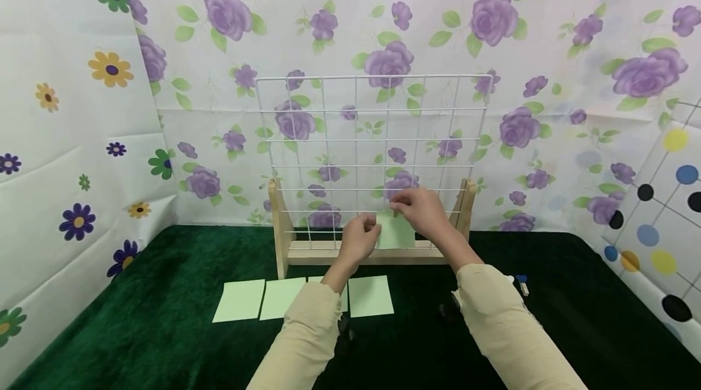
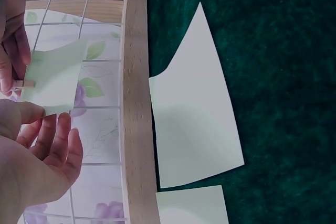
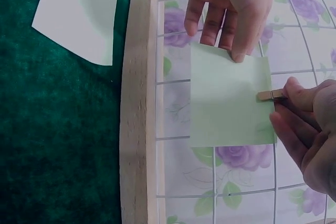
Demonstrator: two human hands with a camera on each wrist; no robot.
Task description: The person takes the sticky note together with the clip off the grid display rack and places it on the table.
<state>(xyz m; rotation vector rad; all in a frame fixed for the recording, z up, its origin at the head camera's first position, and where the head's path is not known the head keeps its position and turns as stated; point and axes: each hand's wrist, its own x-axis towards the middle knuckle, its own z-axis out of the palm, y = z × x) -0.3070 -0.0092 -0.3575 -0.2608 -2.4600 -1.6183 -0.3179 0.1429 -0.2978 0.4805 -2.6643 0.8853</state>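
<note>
A pale green square of paper (image 1: pixel 395 232) lies against the lower part of a white wire grid (image 1: pixel 372 140). My left hand (image 1: pixel 359 236) pinches the paper's left edge between thumb and fingers. With thumb and fingertips, my right hand (image 1: pixel 421 210) pinches a small wooden clothespin (image 3: pixel 270 95) at the paper's top edge. The clothespin's front end overlaps the paper in the right wrist view. In the left wrist view, the same paper (image 2: pixel 55 77) bends slightly, and part of the clothespin (image 2: pixel 23 84) shows beside the fingers.
The grid stands in a wooden base (image 1: pixel 367 260) on a dark green cloth (image 1: pixel 164 323). Several pale green papers (image 1: pixel 238 301) lie in a row before it. A small blue and white item (image 1: pixel 523 284) lies to the right. Flower-patterned sheeting (image 1: pixel 328 13) hangs behind.
</note>
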